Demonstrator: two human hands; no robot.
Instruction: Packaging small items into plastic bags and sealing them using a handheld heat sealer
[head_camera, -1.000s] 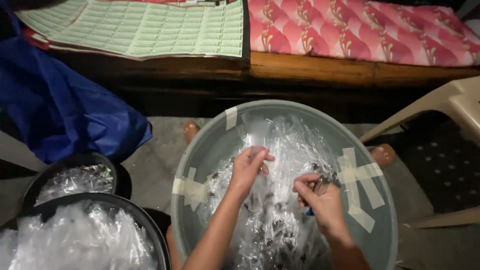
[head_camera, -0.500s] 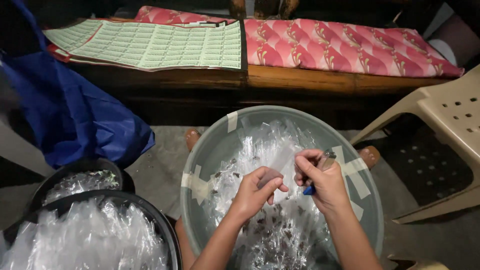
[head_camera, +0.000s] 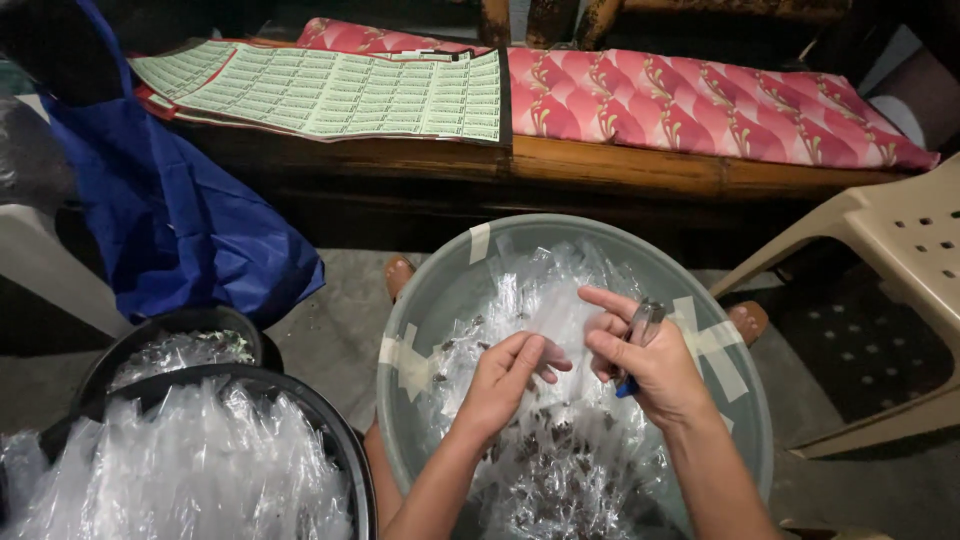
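Sachet: a small clear plastic sachet (head_camera: 556, 318) is being held between the two hands, above the middle of the basin; it looks thin, limp and nearly weightless, likely slippery, and easy to crease or tear, so a light pinch at its edges or corners seems the sensible hold.
Left hand: the left hand (head_camera: 505, 380) is curling its fingers around the near end of the sachet, fingertips closing on the film.
Right hand: the right hand (head_camera: 645, 365) is pinching the far side of the sachet with its forefinger stretched out, while also clamping a small tool with a metal clip and a blue tip (head_camera: 638, 335) against the palm.
Hands together: they are nearly touching, joined by the sachet.
Basin: a round grey-green basin (head_camera: 440, 290), patched with strips of pale tape, is sitting on the person's lap and holding a heap of similar clear sachets (head_camera: 560, 470) with dark bits inside.
Near left: a black tub (head_camera: 340, 440) is brimming with clear plastic bags; just beyond it a smaller black tub (head_camera: 240, 330) is holding more.
Far left: a blue bag (head_camera: 180, 230) is hanging down to the floor.
Far: a wooden bench (head_camera: 600, 165) is carrying a pink patterned cushion (head_camera: 700, 100) and green printed sheets (head_camera: 330, 90).
Right: a beige plastic chair (head_camera: 890, 250) is standing well apart from the basin.
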